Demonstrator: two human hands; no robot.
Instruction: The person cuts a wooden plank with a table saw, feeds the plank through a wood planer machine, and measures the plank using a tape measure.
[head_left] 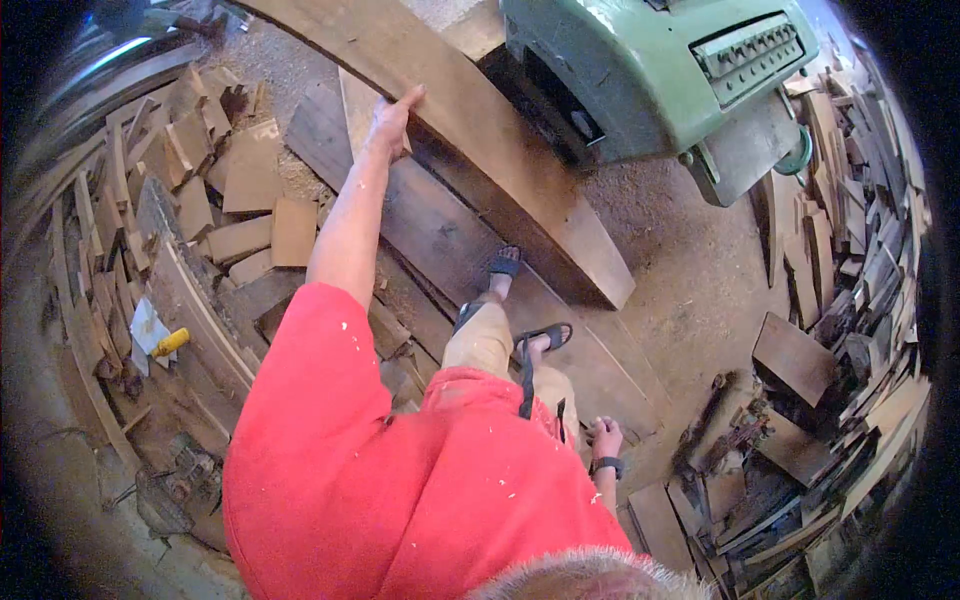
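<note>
A long, thick wooden plank [480, 110] runs diagonally from the top left to the middle, close beside a green machine [640, 70]. My left hand [392, 125] is closed on the plank's near edge, with the arm stretched out; some of the fingers are hidden by the wood. My right hand [607, 437] hangs low by my side, a dark watch [607, 464] on its wrist. Its fingers look loosely curled, and I see nothing in them. Wide boards [430, 215] lie beneath the raised plank, and my sandalled feet stand on them.
Heaped offcuts [250, 175] cover the floor at the left, with a yellow object [171, 342] on white material among them. At the right, more scrap wood [800, 360] is piled in a curved bank. Sawdust [690, 250] covers the floor below the machine.
</note>
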